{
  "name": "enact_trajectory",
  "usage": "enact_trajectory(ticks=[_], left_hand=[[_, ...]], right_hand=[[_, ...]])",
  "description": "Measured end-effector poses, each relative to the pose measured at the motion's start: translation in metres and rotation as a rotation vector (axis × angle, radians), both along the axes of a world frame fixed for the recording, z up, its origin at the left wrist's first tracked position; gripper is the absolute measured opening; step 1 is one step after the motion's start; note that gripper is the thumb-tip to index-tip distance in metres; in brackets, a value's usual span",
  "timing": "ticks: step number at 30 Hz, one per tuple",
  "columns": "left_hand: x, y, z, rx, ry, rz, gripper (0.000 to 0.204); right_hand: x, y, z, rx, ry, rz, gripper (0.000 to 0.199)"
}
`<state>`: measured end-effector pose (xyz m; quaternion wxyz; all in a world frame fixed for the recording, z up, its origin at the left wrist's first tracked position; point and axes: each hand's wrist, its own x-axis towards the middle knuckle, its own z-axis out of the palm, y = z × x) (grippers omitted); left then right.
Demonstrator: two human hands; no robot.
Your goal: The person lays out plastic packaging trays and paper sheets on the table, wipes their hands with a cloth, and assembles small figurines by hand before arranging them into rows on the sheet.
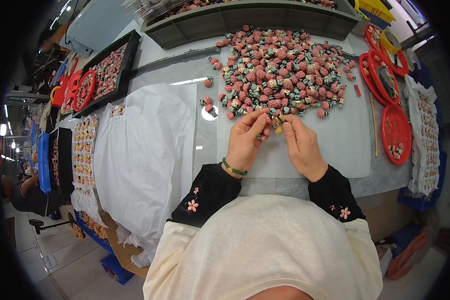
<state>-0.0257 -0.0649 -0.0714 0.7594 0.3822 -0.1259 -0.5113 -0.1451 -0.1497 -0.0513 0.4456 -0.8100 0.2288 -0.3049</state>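
My left hand (244, 142), with a green bracelet at the wrist, is closed on a small pink-topped figurine (267, 119). Close beside it, my right hand (304, 149) pinches with thumb and forefinger at the same spot. Something small and yellowish (279, 129) shows between the fingertips; whether it is part of the figurine or a separate piece I cannot tell. Just beyond both hands lies a large heap of similar figurines (285, 70), pink, grey-green and cream. The heap rests on a white sheet (330, 150) over the table.
A long grey crate (255, 22) stands behind the heap. To the left are a black tray (130, 60) of figurines and white crumpled sheeting (140, 135). On the right are red dishes (396, 125), a thin stick (374, 125) and a packed plastic tray (426, 140).
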Motion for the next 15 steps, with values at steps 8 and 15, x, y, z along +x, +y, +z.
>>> enact_trajectory(ticks=[8, 15], left_hand=[[-0.0018, 0.0006, -0.0035, -0.042, 0.020, -0.024, 0.025], [-0.0022, 0.0005, -0.0036, -0.045, -0.007, -0.039, 0.024]], right_hand=[[0.0015, 0.0002, 0.0040, -0.365, 0.109, -0.071, 0.013], [0.0012, -0.0013, 0.0017, -0.413, 0.137, -0.092, 0.013]])
